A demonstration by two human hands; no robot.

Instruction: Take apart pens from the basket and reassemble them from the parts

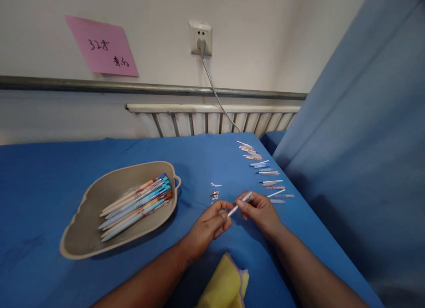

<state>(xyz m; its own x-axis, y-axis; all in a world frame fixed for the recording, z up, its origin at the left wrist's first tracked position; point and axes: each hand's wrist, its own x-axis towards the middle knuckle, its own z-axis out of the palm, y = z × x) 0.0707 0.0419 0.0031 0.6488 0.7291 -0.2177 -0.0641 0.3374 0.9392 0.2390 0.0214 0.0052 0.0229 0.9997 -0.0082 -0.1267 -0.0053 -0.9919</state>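
Between my two hands is a slim, pale pen barrel (245, 197), held at a slant over the blue sheet. My left hand (212, 221) pinches its lower tip. Around the upper part close the fingers of my right hand (260, 210). Just beyond my left hand lie several tiny pen parts (214, 194), some white and some reddish-brown. To the right of my right hand, pen parts (275, 196) lie in small groups, with white refills and clear or patterned barrels. These groups run up along the sheet's right side.
At the left stands a beige plastic basin (76, 237) holding several pens (136, 208) with coloured tops. A yellow cloth (224, 286) lies near me, between my forearms. Blue curtain (358, 135) hangs at the right. Behind are a bed rail (206, 108) and a plugged-in cord (212, 79).
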